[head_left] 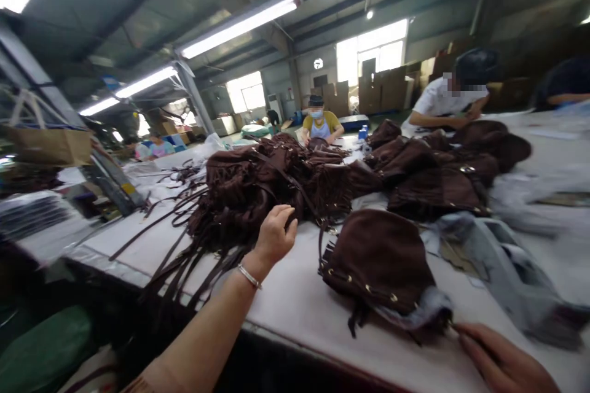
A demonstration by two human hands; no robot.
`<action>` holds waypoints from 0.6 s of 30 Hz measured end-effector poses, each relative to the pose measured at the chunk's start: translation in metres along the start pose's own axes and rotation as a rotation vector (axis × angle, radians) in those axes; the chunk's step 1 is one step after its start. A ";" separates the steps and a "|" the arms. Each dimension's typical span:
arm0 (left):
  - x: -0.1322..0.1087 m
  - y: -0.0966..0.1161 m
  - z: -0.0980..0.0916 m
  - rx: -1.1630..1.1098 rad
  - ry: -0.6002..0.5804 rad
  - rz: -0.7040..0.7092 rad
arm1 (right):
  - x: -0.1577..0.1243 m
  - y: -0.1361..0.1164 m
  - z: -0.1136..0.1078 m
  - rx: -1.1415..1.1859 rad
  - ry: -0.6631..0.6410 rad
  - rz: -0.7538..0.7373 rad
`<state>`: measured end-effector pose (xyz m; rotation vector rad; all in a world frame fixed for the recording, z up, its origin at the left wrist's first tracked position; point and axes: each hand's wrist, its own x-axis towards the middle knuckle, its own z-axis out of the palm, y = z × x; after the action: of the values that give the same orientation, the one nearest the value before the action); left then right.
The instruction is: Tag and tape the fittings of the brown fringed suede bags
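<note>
A dark brown suede-look bag (382,258) with gold eyelets along its edge lies on the table in front of me. Grey-white lining or wrapping shows at its lower right end. There, my right hand (502,356) pinches the bag's edge between thumb and fingers; the exact spot is small and blurred. My left hand (276,233), with a bracelet at the wrist, is raised by the near side of a heap of brown fringed bags (258,184). Its thumb stands apart from the bent fingers, and I see nothing held in it.
More brown bags (437,178) are piled at the back right. A grey tape dispenser (507,270) stands right of the near bag. Long straps (175,258) trail over the table's front edge. Across the table (295,313) work a person in yellow (329,123) and another in white (433,101).
</note>
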<state>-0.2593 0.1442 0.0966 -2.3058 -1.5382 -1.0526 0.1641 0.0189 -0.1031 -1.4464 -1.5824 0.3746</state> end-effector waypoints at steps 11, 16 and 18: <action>-0.129 0.104 0.067 -0.160 -0.150 0.024 | -0.017 -0.057 -0.008 -0.194 0.121 -0.177; -0.100 0.107 0.089 0.030 -0.275 0.140 | 0.005 -0.106 0.014 -0.468 -0.011 -0.508; -0.084 0.111 0.089 0.077 -0.371 0.171 | 0.015 -0.120 0.022 -0.531 -0.074 -0.578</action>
<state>-0.1406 0.0771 0.0029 -2.6294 -1.4297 -0.5360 0.0750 0.0089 -0.0191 -1.2683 -2.1723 -0.3601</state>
